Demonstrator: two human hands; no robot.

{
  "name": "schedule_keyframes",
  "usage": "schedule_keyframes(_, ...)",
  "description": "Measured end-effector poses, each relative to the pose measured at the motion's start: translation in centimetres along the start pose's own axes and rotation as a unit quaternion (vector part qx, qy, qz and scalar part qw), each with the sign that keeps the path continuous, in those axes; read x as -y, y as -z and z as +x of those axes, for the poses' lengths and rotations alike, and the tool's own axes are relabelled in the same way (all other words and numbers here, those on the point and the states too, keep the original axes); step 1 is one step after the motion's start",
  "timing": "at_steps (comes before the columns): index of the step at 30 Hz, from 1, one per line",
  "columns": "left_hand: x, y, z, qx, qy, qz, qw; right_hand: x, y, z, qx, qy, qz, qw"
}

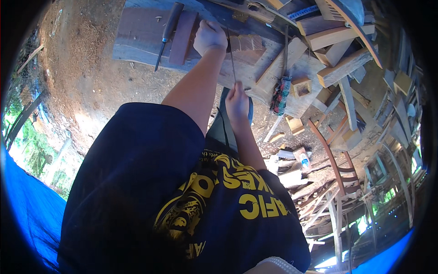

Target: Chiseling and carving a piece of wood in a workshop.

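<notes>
My right hand [238,101] is closed round the lower end of a thin, dark, straight rod [232,59], which looks like a slim file. The rod slants up from it past the side of my left hand [211,36]. That left hand is a fist over the wooden bench [137,51]; what it holds is hidden under the fingers. Left of it lies a flat reddish-brown wood piece [184,39], with a chisel-like tool [168,29] beside it, dark-handled with a blue collar. To the right of the rod is a light wood block [246,42] with an angled edge.
A long tool with a colourful cloth-wrapped handle [280,95] and a small hollow square block [301,87] lie to the right. Timber offcuts [344,64] are piled at the far right. A curved brown wooden frame [332,157] stands nearer. Shavings cover the ground [86,68].
</notes>
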State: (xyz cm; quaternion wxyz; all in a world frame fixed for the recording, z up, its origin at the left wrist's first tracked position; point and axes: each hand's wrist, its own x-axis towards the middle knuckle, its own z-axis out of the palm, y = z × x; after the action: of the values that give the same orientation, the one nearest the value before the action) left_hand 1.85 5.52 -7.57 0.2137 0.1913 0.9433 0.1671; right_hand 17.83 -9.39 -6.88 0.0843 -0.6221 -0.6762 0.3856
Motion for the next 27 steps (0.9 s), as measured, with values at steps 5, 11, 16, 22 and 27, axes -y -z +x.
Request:
schedule_keyframes(5, -0.1, 0.2, -0.1, -0.005, -0.004, 0.008, 1.0, -0.3, -2.0, 2.3, -0.01, -0.008, -0.016, 1.0)
schedule_keyframes(11, -0.3, 0.2, -0.1, 0.001, 0.003, 0.009, 1.0, -0.5, 0.2, -2.8, 0.018, -0.077, -0.038, 0.996)
schedule_keyframes(16, -0.1, 0.1, 0.0, -0.004, 0.001, 0.003, 1.0, 0.6, -1.6, 5.1, 0.019, -0.008, -0.026, 0.999)
schedule_keyframes(22, -0.2, 0.1, 0.0, 0.0, 0.006, 0.001, 1.0, -0.2, -0.1, -0.5, 0.003, -0.022, -0.005, 1.0)
schedule_keyframes(27, 0.0, 0.0, 0.0, 0.0, 0.003, 0.004, 1.0, 0.1, 1.4, -0.8, 0.024, -0.032, -0.026, 0.999)
